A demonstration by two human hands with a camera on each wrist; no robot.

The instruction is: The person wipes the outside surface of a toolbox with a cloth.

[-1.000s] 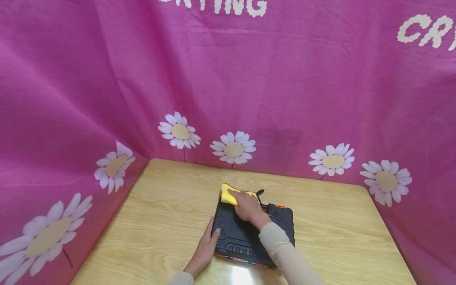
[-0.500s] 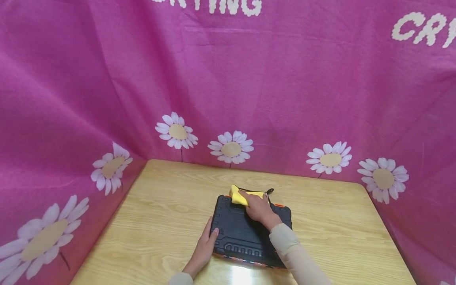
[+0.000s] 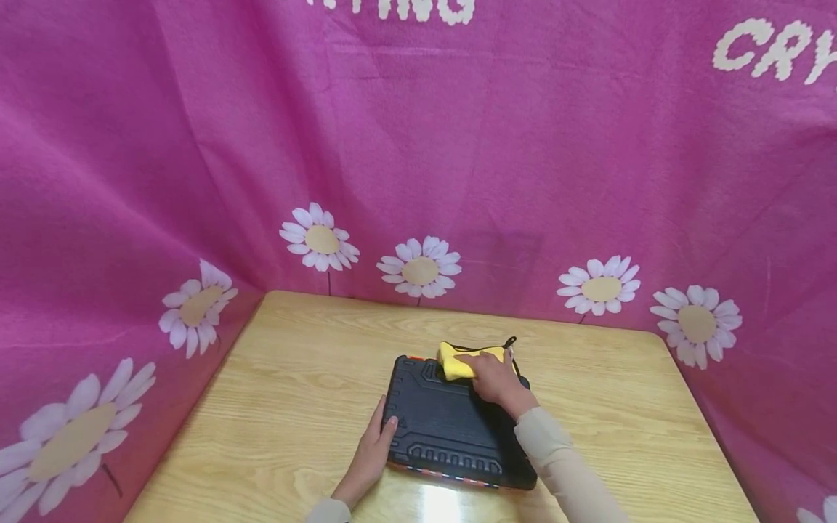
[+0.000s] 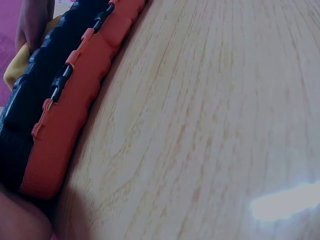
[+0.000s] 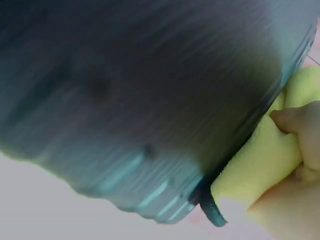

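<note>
A flat case with a black ribbed lid (image 3: 445,414) lies on the wooden table. In the left wrist view its orange lower half (image 4: 75,125) shows beneath a row of hinge knuckles. My left hand (image 3: 370,449) holds the case's left side, the thumb over the top edge and the fingers along the side. With my right hand (image 3: 495,379) I grip a folded yellow cloth (image 3: 450,361) with black edging against the far edge of the lid. The right wrist view has the thumb pressed into the cloth (image 5: 255,162); a black loop (image 3: 511,341) sticks out at its far end.
The light wood table (image 3: 281,392) extends around the case, with a bright reflection (image 3: 439,501) in front of it. A pink fabric backdrop (image 3: 510,167) with printed daisies and white letters surrounds the table's back and sides.
My right hand has slid the yellow cloth rightward along the case's far edge, from the far left corner, uncovering that corner. The left hand keeps its hold on the case's left side.
</note>
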